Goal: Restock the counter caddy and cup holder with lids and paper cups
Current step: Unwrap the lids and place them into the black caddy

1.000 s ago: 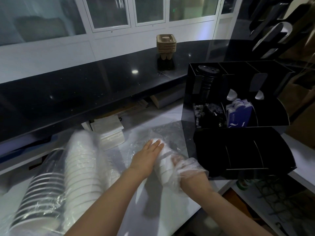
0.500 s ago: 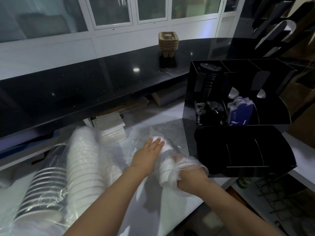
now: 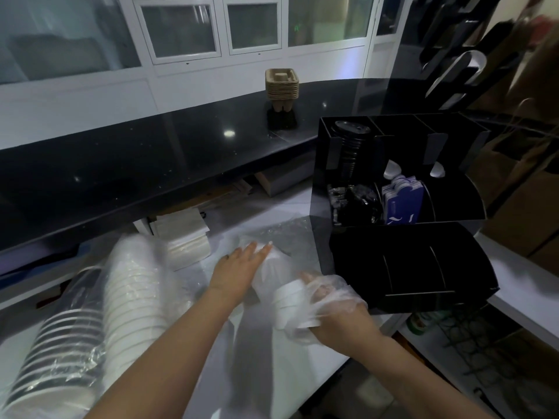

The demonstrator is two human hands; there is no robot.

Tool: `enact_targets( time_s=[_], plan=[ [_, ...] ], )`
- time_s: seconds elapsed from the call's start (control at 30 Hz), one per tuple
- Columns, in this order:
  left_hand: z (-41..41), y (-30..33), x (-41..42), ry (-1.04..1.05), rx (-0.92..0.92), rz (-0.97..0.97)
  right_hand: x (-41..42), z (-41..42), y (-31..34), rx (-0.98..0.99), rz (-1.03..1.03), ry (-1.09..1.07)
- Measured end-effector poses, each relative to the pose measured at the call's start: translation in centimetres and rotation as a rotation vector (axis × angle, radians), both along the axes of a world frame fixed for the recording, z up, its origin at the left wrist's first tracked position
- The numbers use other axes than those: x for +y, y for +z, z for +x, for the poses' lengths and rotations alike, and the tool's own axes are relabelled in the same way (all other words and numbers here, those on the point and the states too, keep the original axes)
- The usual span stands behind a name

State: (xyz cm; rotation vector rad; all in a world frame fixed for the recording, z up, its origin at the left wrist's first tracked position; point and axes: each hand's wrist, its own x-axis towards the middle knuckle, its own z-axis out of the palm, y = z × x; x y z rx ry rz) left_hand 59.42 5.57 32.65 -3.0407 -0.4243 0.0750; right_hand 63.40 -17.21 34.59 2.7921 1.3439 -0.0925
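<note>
A short stack of white paper cups (image 3: 286, 294) lies on its side on the white counter, partly inside a clear plastic sleeve (image 3: 281, 237). My left hand (image 3: 242, 270) lies flat on the sleeve-covered far part of the stack. My right hand (image 3: 332, 309), wrapped in loose plastic, grips the near end of the stack. Just right of them stands the black counter caddy (image 3: 402, 267). Its back left slot holds a column of black lids (image 3: 351, 146). Blue packets (image 3: 402, 204) fill a middle compartment.
Two long bagged stacks of white cups (image 3: 133, 288) and dark-striped cups (image 3: 60, 352) lie at the left. White napkins (image 3: 184, 237) sit behind them. A stack of brown pulp cup carriers (image 3: 282, 84) stands on the raised black counter (image 3: 151, 158). The counter's edge drops off at lower right.
My right hand has pulled the near cups toward me, and more of the white stack shows outside the plastic. My left hand stays pressed on the sleeve.
</note>
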Motion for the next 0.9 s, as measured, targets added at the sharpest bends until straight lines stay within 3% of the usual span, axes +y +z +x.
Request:
enact_targets(
  time_s=[0.07,0.17,0.27,0.37,0.47,0.6,0.9],
  plan=[
    [0.1,0.1,0.6,0.028,0.014,-0.007,-0.1,0.0,1.5,0.050,0.155,-0.043],
    [0.1,0.3,1.4,0.080,0.071,-0.042,0.4,-0.1,3.2,-0.035,0.356,-0.007],
    [0.1,0.4,1.8,0.133,0.090,-0.110,1.7,0.8,4.4,0.013,0.413,0.034],
    [0.6,0.4,1.9,0.207,0.039,-0.298,2.7,1.5,5.5,-0.060,0.400,0.056],
    [1.2,1.0,1.5,0.087,-0.110,-0.443,3.2,2.3,6.1,-0.117,0.367,0.004],
    [0.5,4.5,-1.0,-0.066,-0.366,-0.607,4.0,2.7,7.3,-0.038,0.473,0.004],
    [-1.3,5.6,1.5,0.343,-0.376,-0.392,4.4,1.7,9.6,0.019,0.566,0.044]
  ],
)
